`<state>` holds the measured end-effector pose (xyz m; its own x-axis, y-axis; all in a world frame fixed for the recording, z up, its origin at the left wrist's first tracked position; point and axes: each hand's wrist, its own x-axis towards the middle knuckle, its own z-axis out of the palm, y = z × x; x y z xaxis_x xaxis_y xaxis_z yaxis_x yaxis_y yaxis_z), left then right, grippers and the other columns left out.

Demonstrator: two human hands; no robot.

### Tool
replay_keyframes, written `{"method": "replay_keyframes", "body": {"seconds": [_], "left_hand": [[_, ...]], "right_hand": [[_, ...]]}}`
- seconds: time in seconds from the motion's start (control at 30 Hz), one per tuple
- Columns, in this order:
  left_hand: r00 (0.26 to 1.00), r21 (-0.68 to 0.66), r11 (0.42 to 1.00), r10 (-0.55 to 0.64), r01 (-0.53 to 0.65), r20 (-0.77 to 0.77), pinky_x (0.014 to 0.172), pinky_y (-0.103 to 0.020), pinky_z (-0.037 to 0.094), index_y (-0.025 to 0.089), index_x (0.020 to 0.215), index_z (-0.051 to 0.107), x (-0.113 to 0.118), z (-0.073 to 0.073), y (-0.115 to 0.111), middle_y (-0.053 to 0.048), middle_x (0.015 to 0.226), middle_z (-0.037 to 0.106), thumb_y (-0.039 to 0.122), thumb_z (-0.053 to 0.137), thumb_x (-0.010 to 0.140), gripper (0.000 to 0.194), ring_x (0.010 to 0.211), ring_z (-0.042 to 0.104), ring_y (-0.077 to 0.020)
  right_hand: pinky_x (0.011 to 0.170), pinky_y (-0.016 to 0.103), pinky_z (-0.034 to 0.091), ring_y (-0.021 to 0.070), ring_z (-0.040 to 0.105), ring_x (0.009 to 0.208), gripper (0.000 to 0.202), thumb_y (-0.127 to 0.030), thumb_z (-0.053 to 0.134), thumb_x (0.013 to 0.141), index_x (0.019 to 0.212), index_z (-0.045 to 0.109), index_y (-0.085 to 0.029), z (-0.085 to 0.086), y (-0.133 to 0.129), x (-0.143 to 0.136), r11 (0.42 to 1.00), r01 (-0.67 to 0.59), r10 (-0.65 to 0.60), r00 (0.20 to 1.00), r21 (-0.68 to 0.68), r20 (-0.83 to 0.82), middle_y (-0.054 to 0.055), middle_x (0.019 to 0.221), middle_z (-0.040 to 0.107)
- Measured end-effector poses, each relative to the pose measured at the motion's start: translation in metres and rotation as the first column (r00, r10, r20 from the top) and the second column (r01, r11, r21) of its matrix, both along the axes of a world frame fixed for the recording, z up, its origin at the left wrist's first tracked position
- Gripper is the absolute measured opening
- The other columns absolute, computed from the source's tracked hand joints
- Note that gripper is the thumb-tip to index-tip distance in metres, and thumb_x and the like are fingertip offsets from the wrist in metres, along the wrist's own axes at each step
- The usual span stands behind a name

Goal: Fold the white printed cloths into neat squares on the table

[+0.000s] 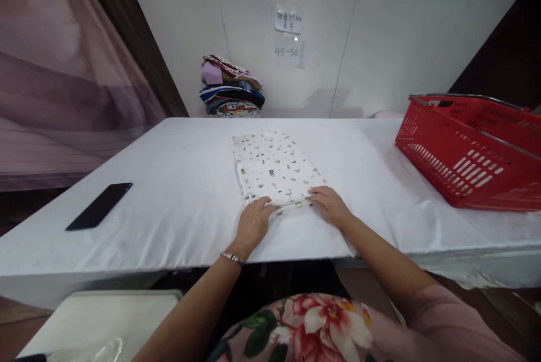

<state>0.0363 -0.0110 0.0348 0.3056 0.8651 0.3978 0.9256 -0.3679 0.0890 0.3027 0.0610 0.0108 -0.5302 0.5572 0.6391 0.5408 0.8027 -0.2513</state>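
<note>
While a pinkish drape (63, 80) hangs at the upper left of the frame, a dark phone (100, 207) lies aslant below it on the white-covered desk (177, 181). Next, left of the upper middle, a stack of folded fabrics (232, 91) stands by the far edge. Below it, near the centre, the left hand (254, 225), a bracelet (232, 259) on its wrist, touches the near left corner of a folded white cloth (276, 167) with small printed motifs, which lies flat mid-frame. Above the cloth, a paper marked "45-50" (288, 52) is on the wall. The right hand (332, 207) rests its bent fingers at the near right corner; whether either of the hands pinches the fabric, I cannot tell. At the right edge sits a red basket (473, 159).
</note>
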Motion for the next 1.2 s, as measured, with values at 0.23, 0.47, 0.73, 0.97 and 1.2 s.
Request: {"method": "replay_keyframes", "body": {"seconds": [0.23,0.47,0.73,0.97,1.2], "left_hand": [[0.995,-0.016,0.998,-0.056,0.058,0.087,0.079,-0.037,0.043,0.022,0.099,0.063,0.0001,0.0024,-0.0015,-0.008,0.110,0.056,0.026,0.048,0.085,0.020,0.094,0.054,-0.0227],[0.992,-0.017,0.998,-0.052,0.054,0.114,0.075,-0.034,0.042,0.023,0.093,0.064,0.0015,0.0022,0.0011,-0.007,0.100,0.059,0.027,0.041,0.090,0.024,0.088,0.054,-0.0194],[0.990,-0.002,0.999,-0.053,0.054,0.130,0.077,-0.034,0.042,0.020,0.090,0.062,0.0024,0.0024,0.0020,-0.007,0.099,0.060,0.026,0.040,0.091,0.023,0.089,0.054,-0.0197],[0.995,-0.012,0.999,-0.032,0.033,0.096,0.076,-0.035,0.041,0.019,0.084,0.058,0.0034,0.0006,0.0032,-0.006,0.088,0.062,0.025,0.041,0.090,0.019,0.084,0.054,-0.0198],[0.999,-0.011,1.000,0.006,-0.005,0.048,0.071,-0.034,0.040,0.018,0.080,0.057,0.0040,0.0000,0.0060,-0.005,0.079,0.061,0.025,0.040,0.091,0.021,0.077,0.054,-0.0197]], "right_hand": [[0.086,0.044,0.047,0.0225,0.055,0.102,0.020,-0.020,0.048,0.085,0.098,0.063,-0.022,0.0043,-0.0039,-0.0006,1.000,-0.007,0.007,0.999,0.006,0.036,0.009,0.109,0.062],[0.087,0.044,0.047,0.0225,0.056,0.102,0.020,-0.022,0.047,0.088,0.097,0.065,-0.023,0.0034,-0.0023,-0.0005,1.000,0.001,-0.001,0.998,0.000,0.055,0.009,0.108,0.062],[0.086,0.043,0.047,0.0225,0.056,0.101,0.020,-0.021,0.045,0.089,0.096,0.064,-0.022,0.0010,-0.0014,-0.0013,1.000,0.020,-0.021,0.998,0.009,0.055,0.009,0.108,0.062],[0.093,0.044,0.042,0.0238,0.048,0.114,0.017,-0.016,0.045,0.087,0.094,0.061,-0.020,0.0075,-0.0072,-0.0026,0.999,0.031,-0.033,0.998,0.037,0.050,0.010,0.119,0.056],[0.084,0.041,0.044,0.0215,0.055,0.097,0.019,-0.017,0.043,0.089,0.096,0.061,-0.020,0.0043,-0.0069,-0.0020,1.000,0.021,-0.023,0.992,0.020,0.122,0.009,0.102,0.063]]}}
